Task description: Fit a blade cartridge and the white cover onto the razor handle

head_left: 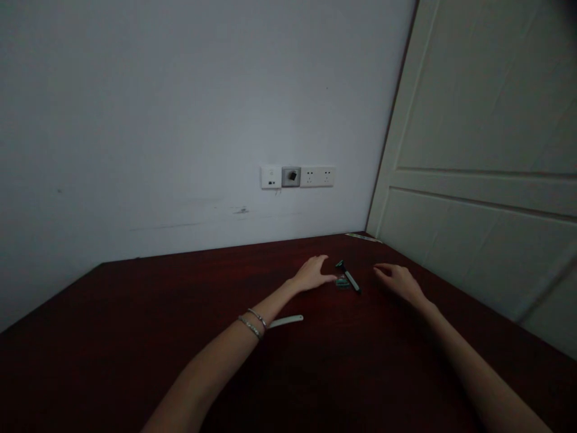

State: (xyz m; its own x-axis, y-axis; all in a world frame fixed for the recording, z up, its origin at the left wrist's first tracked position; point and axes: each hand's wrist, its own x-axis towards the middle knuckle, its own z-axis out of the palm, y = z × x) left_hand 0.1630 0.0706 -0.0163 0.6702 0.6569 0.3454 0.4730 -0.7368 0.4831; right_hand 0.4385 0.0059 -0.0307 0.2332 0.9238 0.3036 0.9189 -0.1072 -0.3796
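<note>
Bare forearms (205,370) are stretched over the dark red bench (342,373) from the bottom of the view, the left one ringed by two bracelets (252,323) near the wrist. The left hand (311,275) is held spread, with its thumb parted from its fingers; nothing is grasped by it. Its thumb tip is brought close to a small packet (342,283), but whether the two are touching cannot be told. The right hand (401,282) is kept loosely curled and released, set just to the right of the razor (351,280).

A white strip (288,320) is partly covered by the left forearm, only its rounded end being left exposed. Another pale strip (363,237) is seen at the far corner of the bench. Beyond, sockets (318,176) and a grey plate (291,177) are fixed to the wall (180,120), and the right side is bounded by a pale panel (478,120).

The razor is laid aslant between the hands, its dark head pointed towards the wall. Its dark handle is marked by a light grey middle section. Greenish print can be made out on the packet beside it.
</note>
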